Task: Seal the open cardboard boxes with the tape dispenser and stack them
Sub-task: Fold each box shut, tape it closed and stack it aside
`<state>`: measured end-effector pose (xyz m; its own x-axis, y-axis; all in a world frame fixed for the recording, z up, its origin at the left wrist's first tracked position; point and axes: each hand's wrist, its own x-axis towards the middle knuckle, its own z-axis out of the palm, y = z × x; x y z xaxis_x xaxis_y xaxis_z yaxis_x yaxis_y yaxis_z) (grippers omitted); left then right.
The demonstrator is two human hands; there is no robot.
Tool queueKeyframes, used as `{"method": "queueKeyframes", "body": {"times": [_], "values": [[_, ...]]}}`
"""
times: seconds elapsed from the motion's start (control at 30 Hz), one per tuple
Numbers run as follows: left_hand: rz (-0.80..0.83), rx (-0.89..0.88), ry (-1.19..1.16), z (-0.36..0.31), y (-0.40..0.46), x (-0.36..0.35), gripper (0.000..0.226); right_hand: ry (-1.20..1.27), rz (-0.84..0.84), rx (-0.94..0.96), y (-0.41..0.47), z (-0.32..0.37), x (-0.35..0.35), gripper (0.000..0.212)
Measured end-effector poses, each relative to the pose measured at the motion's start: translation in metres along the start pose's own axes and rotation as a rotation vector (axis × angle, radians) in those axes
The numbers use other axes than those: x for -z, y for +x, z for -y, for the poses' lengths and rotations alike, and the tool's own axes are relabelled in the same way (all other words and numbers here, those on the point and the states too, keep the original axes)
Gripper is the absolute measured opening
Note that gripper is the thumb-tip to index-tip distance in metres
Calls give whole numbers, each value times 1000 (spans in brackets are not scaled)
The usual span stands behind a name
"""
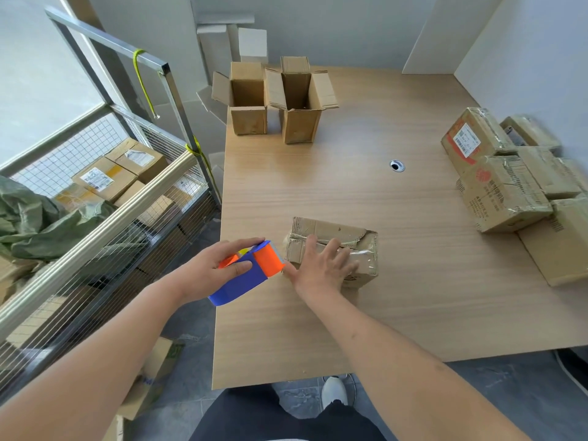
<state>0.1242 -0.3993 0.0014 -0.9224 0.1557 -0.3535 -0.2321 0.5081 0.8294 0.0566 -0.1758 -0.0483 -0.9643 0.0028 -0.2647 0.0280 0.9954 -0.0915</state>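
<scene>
A small closed cardboard box (pixel 327 232) lies on the wooden table (pixel 366 202), with clear tape across its top. My right hand (pixel 323 265) presses flat on that box with straight, spread fingers. My left hand (pixel 219 265) grips a blue and orange tape dispenser (pixel 254 272), whose orange front end meets the box's left side. Two open cardboard boxes stand upright at the table's far left: one (pixel 249 100) on the left, one (pixel 300 103) on the right, all flaps up.
Several taped boxes (pixel 509 183) are stacked along the table's right edge. A cable hole (pixel 397 166) sits mid-table. A wire-mesh cart (pixel 105 198) holding boxes and green cloth stands left of the table. Flattened cardboard (pixel 152 374) lies on the floor.
</scene>
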Motion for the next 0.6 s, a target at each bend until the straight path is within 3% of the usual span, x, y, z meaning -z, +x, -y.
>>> {"method": "queueKeyframes", "body": {"times": [0.2,0.43,0.6], "values": [[13,3,-34,0,3,5,47,8,-9,158,3,-21,-4,86],[29,-1,-81,-5,5,2,46,12,84,507,14,-69,6,89],[25,-5,-88,-9,6,-5,46,-19,157,581,18,-85,16,100]]}}
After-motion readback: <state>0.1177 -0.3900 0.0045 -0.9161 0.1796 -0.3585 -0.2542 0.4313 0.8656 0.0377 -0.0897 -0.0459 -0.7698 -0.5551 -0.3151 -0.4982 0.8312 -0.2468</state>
